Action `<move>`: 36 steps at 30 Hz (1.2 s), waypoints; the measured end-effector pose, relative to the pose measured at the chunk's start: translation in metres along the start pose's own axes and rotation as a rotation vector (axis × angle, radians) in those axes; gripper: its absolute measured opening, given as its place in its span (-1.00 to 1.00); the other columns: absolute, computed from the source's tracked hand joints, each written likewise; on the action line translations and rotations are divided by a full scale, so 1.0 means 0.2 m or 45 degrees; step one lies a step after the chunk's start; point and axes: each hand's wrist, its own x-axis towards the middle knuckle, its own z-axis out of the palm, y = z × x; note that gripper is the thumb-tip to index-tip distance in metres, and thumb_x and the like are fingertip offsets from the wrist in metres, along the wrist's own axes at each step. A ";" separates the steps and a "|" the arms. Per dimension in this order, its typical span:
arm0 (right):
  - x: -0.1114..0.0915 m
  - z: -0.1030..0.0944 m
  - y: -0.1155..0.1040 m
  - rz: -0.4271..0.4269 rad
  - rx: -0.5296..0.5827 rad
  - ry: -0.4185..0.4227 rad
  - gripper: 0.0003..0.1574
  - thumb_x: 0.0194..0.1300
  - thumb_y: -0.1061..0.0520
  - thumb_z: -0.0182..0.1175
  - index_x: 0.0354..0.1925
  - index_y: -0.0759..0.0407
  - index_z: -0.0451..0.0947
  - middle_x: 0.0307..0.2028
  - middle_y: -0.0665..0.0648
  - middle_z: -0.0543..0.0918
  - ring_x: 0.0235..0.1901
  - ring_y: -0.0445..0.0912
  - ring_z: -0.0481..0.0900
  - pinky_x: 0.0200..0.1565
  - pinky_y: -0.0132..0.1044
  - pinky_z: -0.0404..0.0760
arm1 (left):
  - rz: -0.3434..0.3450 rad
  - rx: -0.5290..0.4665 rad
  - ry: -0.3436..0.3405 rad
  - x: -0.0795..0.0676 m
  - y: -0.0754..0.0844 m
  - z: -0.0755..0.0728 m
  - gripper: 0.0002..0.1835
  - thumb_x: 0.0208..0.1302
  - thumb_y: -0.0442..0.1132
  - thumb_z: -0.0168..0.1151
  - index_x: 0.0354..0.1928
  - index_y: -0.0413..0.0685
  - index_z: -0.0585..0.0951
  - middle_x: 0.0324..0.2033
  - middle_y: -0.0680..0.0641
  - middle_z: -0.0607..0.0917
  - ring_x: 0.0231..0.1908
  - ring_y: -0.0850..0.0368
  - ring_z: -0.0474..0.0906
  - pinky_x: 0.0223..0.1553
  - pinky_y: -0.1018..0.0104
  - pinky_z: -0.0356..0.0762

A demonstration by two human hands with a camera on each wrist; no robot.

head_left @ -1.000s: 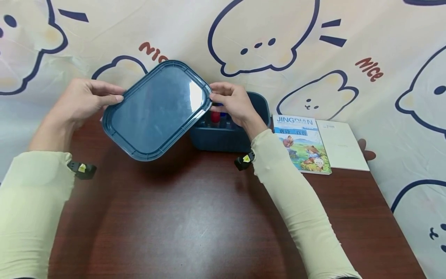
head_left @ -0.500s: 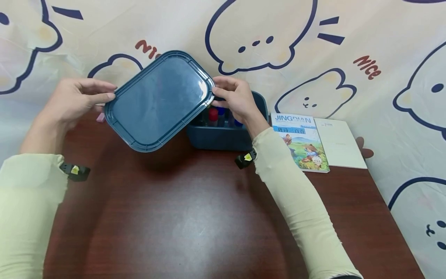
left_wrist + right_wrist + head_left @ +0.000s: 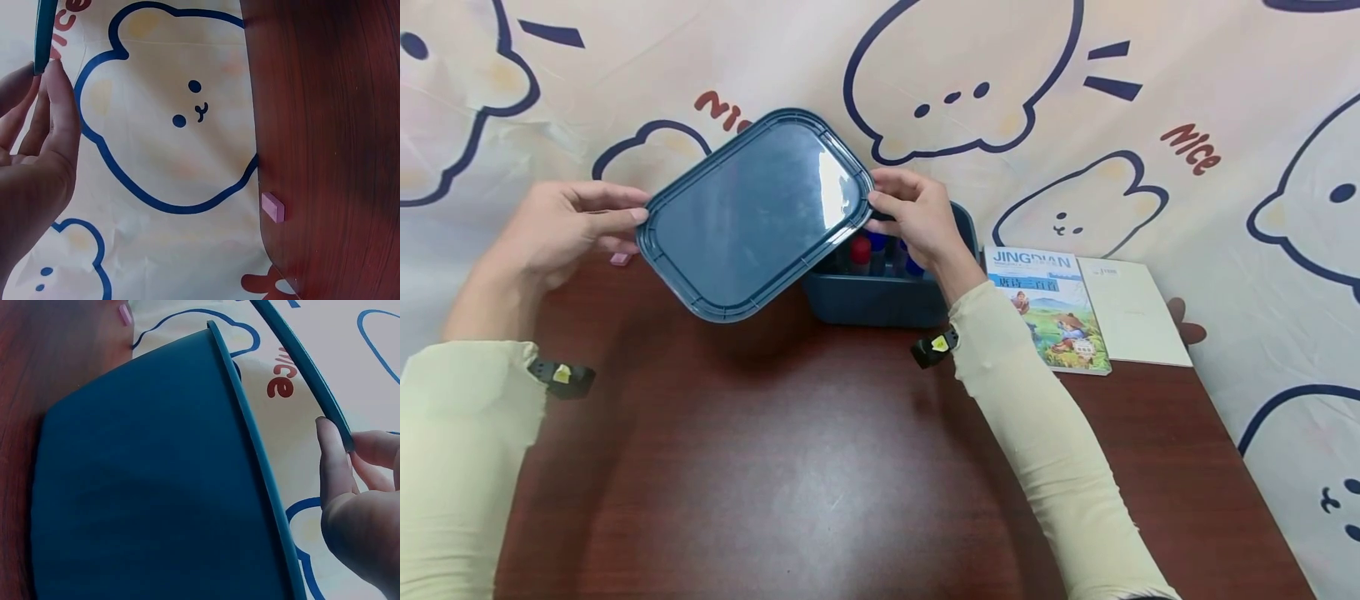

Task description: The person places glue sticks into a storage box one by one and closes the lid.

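A dark blue plastic lid (image 3: 756, 217) with a rounded rim is held up in the air, tilted, its right end higher. At its left end my left hand (image 3: 568, 229) pinches the rim between thumb and fingers; the left wrist view shows the lid's edge (image 3: 44, 37) between the fingertips. My right hand (image 3: 921, 217) pinches the opposite end, seen edge-on in the right wrist view. Behind and below stands a matching dark blue box (image 3: 880, 302), open at the top. Inside it are a red-capped bottle (image 3: 859, 250) and several blue-capped ones, partly hidden by lid and hand.
To the right of the box lie a colourful book (image 3: 1052, 312) and a pale book or notebook (image 3: 1135, 312) on the brown table (image 3: 820, 467). A small pink block (image 3: 273, 207) lies near the table's far left edge. A cartoon-printed cloth (image 3: 775, 50) hangs behind.
Both hands have shifted the lid slightly up and to the right. More of the capped bottles and the pink block now show. The box and books stay put.
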 end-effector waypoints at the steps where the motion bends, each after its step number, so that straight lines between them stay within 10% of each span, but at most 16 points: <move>1: 0.00 0.00 0.00 -0.006 0.001 0.001 -0.66 0.40 0.31 0.26 0.12 0.21 0.65 -0.06 0.22 0.59 -0.16 0.02 0.69 -0.14 -0.21 0.74 | 0.013 -0.032 -0.008 0.00 0.00 0.00 -0.83 0.28 -0.31 0.41 -0.12 0.05 0.81 -0.40 -0.02 0.79 -0.57 0.05 0.70 -0.58 0.35 0.63; 15: -0.01 -0.03 0.01 0.040 0.089 0.022 -0.64 0.39 0.37 0.23 0.13 0.25 0.63 -0.15 0.18 0.60 -0.22 -0.01 0.67 -0.20 -0.15 0.75 | 0.046 -0.201 -0.018 0.03 0.02 0.04 -0.80 0.25 -0.45 0.38 -0.15 -0.05 0.81 -0.36 -0.03 0.79 -0.55 0.04 0.74 -0.60 0.35 0.64; 36: -0.07 -0.01 -0.14 0.032 0.475 0.213 -0.62 0.45 -0.08 0.23 0.04 0.14 0.65 0.09 0.14 0.68 0.07 0.03 0.67 0.08 0.08 0.65 | 0.533 -0.399 0.171 -0.08 0.24 0.17 -0.62 0.11 -0.50 0.47 0.01 -0.43 0.69 -0.28 -0.17 0.78 -0.35 0.07 0.76 -0.30 0.34 0.66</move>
